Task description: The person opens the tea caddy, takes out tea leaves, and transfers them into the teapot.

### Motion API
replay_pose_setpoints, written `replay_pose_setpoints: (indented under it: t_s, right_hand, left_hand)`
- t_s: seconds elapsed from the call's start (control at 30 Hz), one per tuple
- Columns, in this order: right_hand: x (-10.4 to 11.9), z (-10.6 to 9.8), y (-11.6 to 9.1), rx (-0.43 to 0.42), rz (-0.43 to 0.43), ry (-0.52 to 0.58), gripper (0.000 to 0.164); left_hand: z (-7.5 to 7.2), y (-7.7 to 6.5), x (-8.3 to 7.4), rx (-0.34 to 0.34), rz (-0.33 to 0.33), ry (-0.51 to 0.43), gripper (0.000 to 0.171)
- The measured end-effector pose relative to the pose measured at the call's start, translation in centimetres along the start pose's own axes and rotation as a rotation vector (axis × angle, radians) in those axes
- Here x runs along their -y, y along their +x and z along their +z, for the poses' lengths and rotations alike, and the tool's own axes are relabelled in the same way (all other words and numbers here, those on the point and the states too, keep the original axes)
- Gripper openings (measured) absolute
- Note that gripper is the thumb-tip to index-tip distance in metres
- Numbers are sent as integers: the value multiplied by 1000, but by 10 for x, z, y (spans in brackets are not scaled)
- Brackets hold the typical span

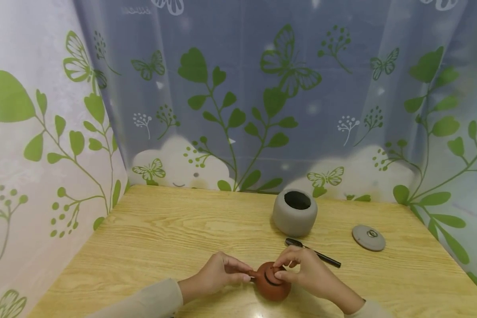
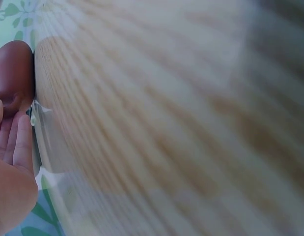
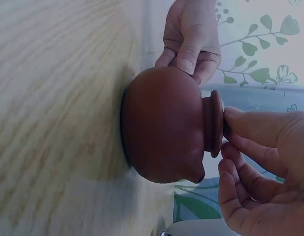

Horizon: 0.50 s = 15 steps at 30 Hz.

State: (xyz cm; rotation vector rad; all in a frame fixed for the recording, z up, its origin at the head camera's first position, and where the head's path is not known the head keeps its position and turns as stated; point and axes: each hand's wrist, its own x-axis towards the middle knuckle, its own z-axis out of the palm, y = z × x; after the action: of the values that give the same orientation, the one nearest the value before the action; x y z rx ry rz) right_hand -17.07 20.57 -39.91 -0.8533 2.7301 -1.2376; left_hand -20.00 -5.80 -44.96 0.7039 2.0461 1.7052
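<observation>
A small reddish-brown clay teapot (image 1: 273, 292) stands on the wooden table near its front edge. My left hand (image 1: 216, 276) is at its side handle (image 1: 253, 274), with the thumb and fingers pinching it. From the other side my right hand (image 1: 312, 276) pinches the knob of the teapot lid (image 3: 217, 123). The lid's rim stands up from the pot body, and in the head view a dark curved gap shows beside it. The short spout (image 3: 195, 174) shows in the right wrist view. Fingers hide most of the knob.
Behind the teapot is a grey round jar (image 1: 294, 218), uncovered with a dark inside. A grey disc-shaped lid (image 1: 368, 237) with a small ring lies to the right. A slim black tool (image 1: 326, 259) lies just behind my right hand. Patterned curtains enclose the table (image 1: 175, 225).
</observation>
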Motion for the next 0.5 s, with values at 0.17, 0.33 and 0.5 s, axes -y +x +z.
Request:
replay_pose_setpoints:
  t_s: [0.17, 0.33, 0.5]
  right_hand:
    - [-2, 5, 1, 4, -17, -23, 13]
    - [-2, 6, 2, 8, -11, -25, 12]
    - [-2, 6, 2, 14, -9, -8, 12]
  left_hand:
    - [0, 0, 0, -3, 7, 10, 17]
    - [1, 0, -1, -6, 15, 27, 17]
    - [1, -1, -2, -7, 10, 28, 17]
